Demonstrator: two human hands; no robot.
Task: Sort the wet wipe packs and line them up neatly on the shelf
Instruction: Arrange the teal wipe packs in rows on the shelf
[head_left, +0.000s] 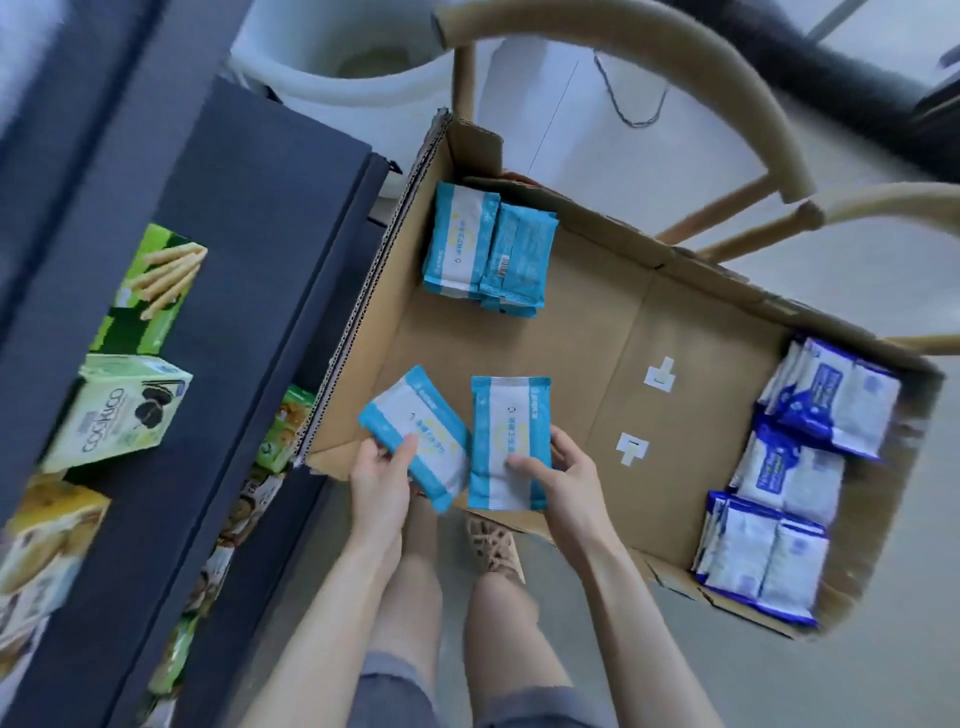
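Each hand pinches one light-blue pack: left hand (382, 480), right hand (563, 475), over the box's (519, 332) near edge. Thumbs only; a pack may slip.

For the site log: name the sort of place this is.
Probably a small shop or stockroom: a dark shelf stocked with snack boxes, and a cardboard carton of wet wipe packs beside it.
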